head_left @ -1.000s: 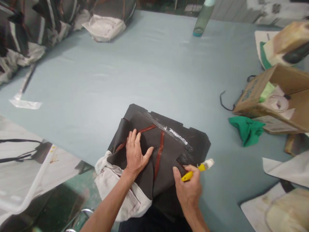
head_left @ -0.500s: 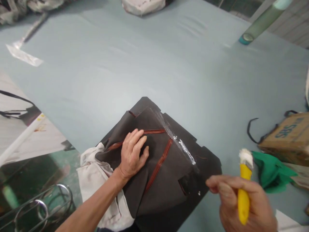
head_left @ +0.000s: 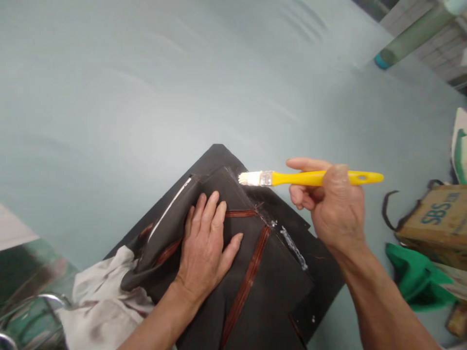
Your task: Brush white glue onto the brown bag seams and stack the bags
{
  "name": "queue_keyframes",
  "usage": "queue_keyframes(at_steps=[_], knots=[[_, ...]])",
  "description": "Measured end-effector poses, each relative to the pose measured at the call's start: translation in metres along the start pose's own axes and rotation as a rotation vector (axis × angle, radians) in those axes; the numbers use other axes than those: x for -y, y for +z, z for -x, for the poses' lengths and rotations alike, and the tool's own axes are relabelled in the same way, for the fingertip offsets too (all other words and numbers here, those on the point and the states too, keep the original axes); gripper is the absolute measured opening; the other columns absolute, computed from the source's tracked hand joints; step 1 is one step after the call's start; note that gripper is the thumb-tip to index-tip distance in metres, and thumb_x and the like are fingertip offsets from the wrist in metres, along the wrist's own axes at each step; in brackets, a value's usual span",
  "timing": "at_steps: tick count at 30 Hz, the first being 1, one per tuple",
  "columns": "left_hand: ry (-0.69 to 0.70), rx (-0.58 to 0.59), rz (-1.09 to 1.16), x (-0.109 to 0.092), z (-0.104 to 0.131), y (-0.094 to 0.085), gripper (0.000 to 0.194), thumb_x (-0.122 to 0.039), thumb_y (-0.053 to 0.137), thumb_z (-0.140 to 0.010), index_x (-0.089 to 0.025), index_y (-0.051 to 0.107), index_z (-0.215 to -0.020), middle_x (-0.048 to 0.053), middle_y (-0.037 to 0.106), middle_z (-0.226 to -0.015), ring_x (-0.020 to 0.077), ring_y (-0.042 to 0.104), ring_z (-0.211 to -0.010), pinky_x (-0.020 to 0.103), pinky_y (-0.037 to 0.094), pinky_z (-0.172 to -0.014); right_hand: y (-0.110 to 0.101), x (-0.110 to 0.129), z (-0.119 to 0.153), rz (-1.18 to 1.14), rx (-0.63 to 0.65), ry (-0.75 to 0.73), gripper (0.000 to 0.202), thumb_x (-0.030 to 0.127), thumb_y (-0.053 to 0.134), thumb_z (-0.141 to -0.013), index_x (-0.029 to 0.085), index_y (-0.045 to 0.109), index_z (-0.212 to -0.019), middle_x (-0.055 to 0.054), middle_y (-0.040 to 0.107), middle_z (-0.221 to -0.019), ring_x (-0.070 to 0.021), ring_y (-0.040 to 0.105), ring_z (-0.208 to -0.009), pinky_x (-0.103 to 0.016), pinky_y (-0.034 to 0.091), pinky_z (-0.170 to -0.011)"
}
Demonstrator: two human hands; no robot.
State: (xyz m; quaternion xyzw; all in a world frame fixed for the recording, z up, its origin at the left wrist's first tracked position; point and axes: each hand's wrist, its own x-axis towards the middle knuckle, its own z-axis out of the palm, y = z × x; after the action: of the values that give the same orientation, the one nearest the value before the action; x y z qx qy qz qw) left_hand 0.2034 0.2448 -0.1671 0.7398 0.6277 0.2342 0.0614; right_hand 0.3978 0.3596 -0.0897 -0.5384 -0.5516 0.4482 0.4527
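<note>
Dark fabric (head_left: 280, 272) with reddish-brown seam strips lies over a black board (head_left: 219, 154) at the lower middle. Flat on the fabric rests my left hand (head_left: 206, 238), its fingers extended and holding nothing. My right hand (head_left: 332, 204) grips a yellow-handled brush (head_left: 299, 178) between thumb and fingers. White-coated bristles are at the fabric's upper edge; whether they touch it is unclear. A white smear (head_left: 294, 248) runs along the board beside the fabric's right edge. At the fabric's left side, a thin white line shows on a fold.
A pale cloth (head_left: 105, 306) lies at the lower left, near chrome metal rings (head_left: 36, 311). On the right are a cardboard box (head_left: 434, 218) with a dark strap and a green cloth (head_left: 416, 279). A greenish roll (head_left: 416, 41) lies at the upper right of the pale blue table (head_left: 109, 97).
My right hand has moved up and left with the brush, which has turned from upright to level, bristles left. The fabric's left fold now shows a white line. The view has shifted.
</note>
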Motion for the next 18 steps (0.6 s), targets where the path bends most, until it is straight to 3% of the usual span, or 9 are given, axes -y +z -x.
queue_keyframes(at_steps=[7, 18], knots=[[-0.053, 0.028, 0.072, -0.002, 0.008, -0.003, 0.065, -0.031, 0.062, -0.099, -0.013, 0.041, -0.158, 0.019, 0.052, -0.161, 0.036, 0.038, -0.157, 0.055, 0.037, -0.125, 0.019, -0.01, -0.023, 0.039, 0.089, -0.02, 0.044, 0.067, 0.071, -0.092, 0.023, 0.069, -0.089, 0.006, 0.058, -0.056, -0.0081, 0.048, -0.045, -0.023, 0.035, -0.041], [-0.085, 0.07, 0.071, -0.004, 0.006, -0.004, 0.055, -0.029, 0.059, -0.099, -0.009, 0.05, -0.149, 0.017, 0.057, -0.158, 0.0328, 0.043, -0.155, 0.047, 0.035, -0.126, 0.037, -0.016, -0.038, 0.229, 0.118, -0.062, 0.044, 0.064, 0.066, -0.096, 0.021, 0.074, -0.088, 0.005, 0.06, -0.057, -0.0087, 0.049, -0.048, -0.025, 0.034, -0.044]])
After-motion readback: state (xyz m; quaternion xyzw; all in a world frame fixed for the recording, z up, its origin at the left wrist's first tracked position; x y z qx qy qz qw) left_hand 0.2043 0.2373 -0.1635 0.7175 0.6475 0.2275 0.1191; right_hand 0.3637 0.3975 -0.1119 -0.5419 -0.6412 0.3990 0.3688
